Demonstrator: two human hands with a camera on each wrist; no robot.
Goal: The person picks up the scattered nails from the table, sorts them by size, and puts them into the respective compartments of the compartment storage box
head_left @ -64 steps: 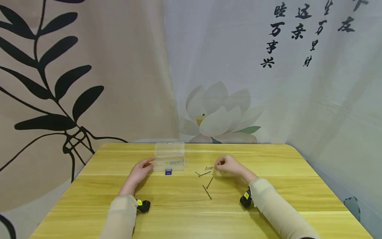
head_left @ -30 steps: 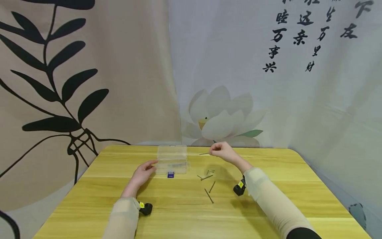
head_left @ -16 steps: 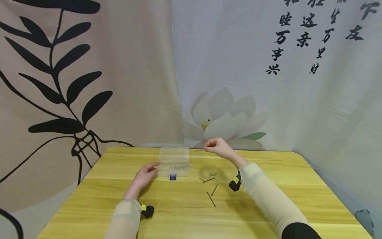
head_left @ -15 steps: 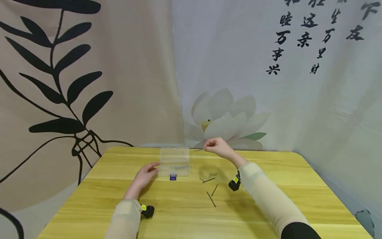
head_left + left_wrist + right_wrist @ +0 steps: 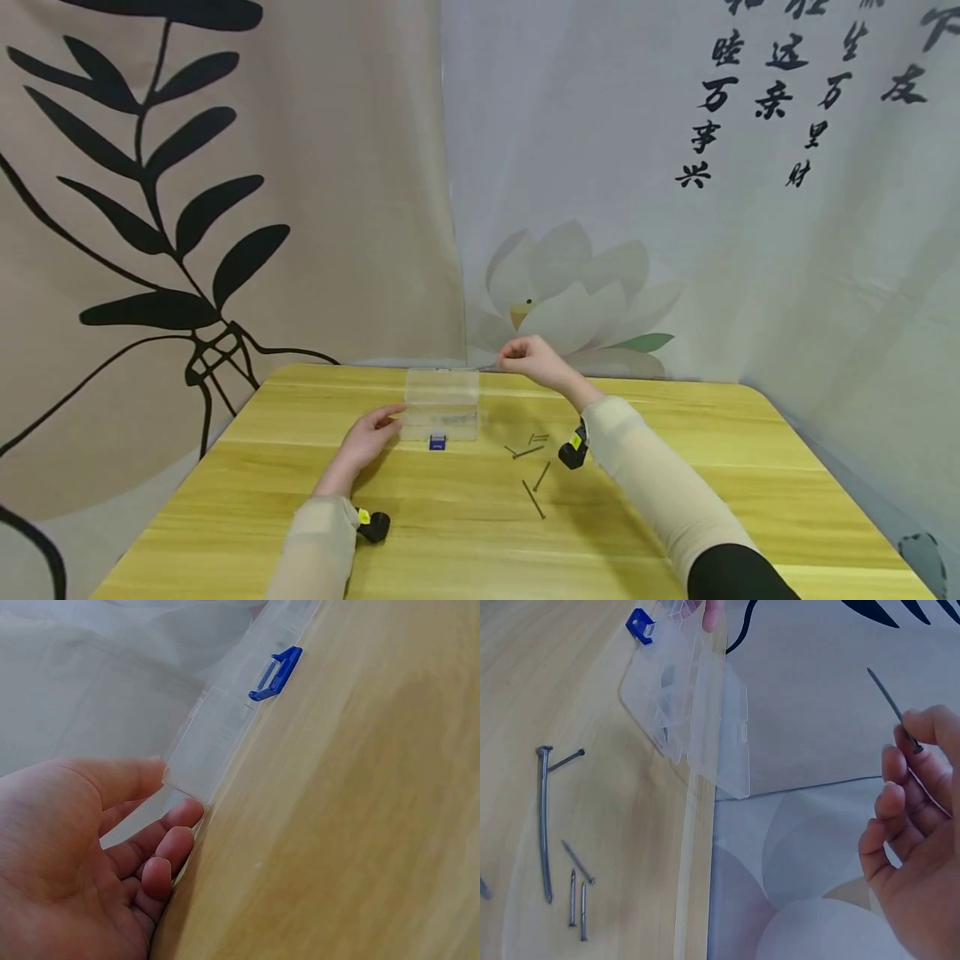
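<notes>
A clear plastic compartment box (image 5: 441, 425) stands on the table with its lid raised and a blue latch (image 5: 437, 442) at the front. Dark items show dimly inside it. My left hand (image 5: 367, 437) touches the box's left end; in the left wrist view, the thumb rests by its upper corner and the other fingertips by its lower corner. Above the table's far edge, right of the lid, my right hand (image 5: 536, 360) pinches a nail (image 5: 886, 697) near its head between thumb and forefinger, the point away from the palm. Several loose nails lie right of the box, one long nail (image 5: 543, 825) among them.
The wooden table (image 5: 315, 383) ends close behind the box. Beyond it hangs a cloth backdrop (image 5: 360, 208) with printed leaves, a flower and writing. Each wrist carries a small black camera, such as the left camera (image 5: 375, 527).
My right hand has lifted a nail from the loose ones and moved up, away and left towards the box lid. My left hand stays at the box's left end.
</notes>
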